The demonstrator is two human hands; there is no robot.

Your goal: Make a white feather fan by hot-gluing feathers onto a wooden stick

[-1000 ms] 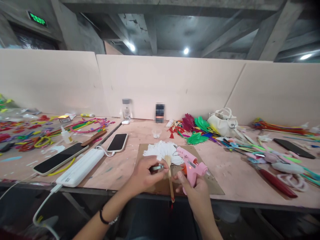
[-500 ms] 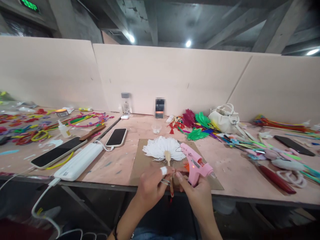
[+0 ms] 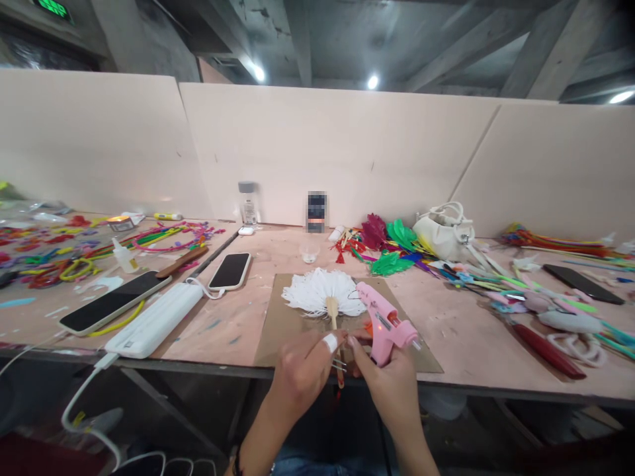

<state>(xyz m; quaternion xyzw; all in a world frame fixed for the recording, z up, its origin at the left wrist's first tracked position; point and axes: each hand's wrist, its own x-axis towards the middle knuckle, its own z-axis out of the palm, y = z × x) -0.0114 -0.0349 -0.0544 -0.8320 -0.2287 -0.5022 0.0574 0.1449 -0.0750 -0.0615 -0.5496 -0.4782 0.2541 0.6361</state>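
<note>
A white feather fan [image 3: 320, 291] with a thin wooden handle [image 3: 336, 337] lies on a brown cardboard sheet [image 3: 282, 317] at the table's near edge. My left hand [image 3: 302, 370] is closed, pinching small metal tweezers [image 3: 338, 362] right beside the handle; its index fingertip is wrapped in white tape. My right hand [image 3: 389, 387] grips a pink hot glue gun [image 3: 384, 320], whose nozzle points up and left toward the fan's base. The two hands almost touch over the handle.
To the left lie a black phone [image 3: 229, 271], a white power bank [image 3: 156, 319] with its cable and a second phone [image 3: 115, 311]. Coloured feathers [image 3: 391, 248], a white bag [image 3: 444, 235], red-handled tool [image 3: 546, 350] and craft sticks cover the right. Coloured pipe cleaners [image 3: 74, 254] fill the far left.
My left hand has drawn back from the fan's base toward the table edge with the tweezers. The glue gun has shifted slightly nearer to me. The view has tilted down a little.
</note>
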